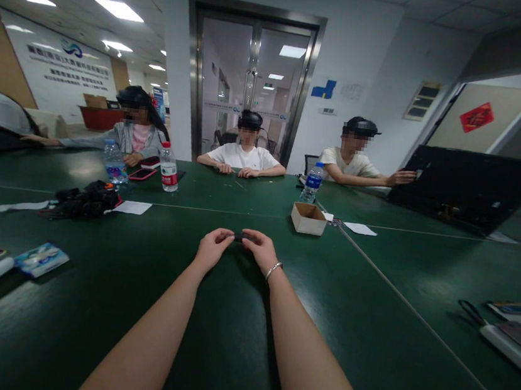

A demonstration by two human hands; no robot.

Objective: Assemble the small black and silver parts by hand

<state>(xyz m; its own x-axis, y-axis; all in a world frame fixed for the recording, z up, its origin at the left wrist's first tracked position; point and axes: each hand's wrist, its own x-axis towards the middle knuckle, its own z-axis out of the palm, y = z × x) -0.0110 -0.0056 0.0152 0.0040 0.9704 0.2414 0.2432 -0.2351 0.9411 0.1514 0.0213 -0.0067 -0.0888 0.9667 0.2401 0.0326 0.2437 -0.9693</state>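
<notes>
A small dark object (238,237) sits between my two hands, low over the green table (236,318); its kind is too small to make out. My left hand (213,248) pinches its left end between thumb and fingers. From the other side, my right hand (259,249) grips the right end, with a silver bracelet (273,271) on that wrist. Beyond my right hand stands an open cardboard box (308,225).
A bundle of black straps (86,200) lies left, with a white paper (133,207) beside it. Bottles (169,168) stand farther back. A blue-white packet (42,259) is at near left. Three people sit across the table; one touches a large black panel (461,188).
</notes>
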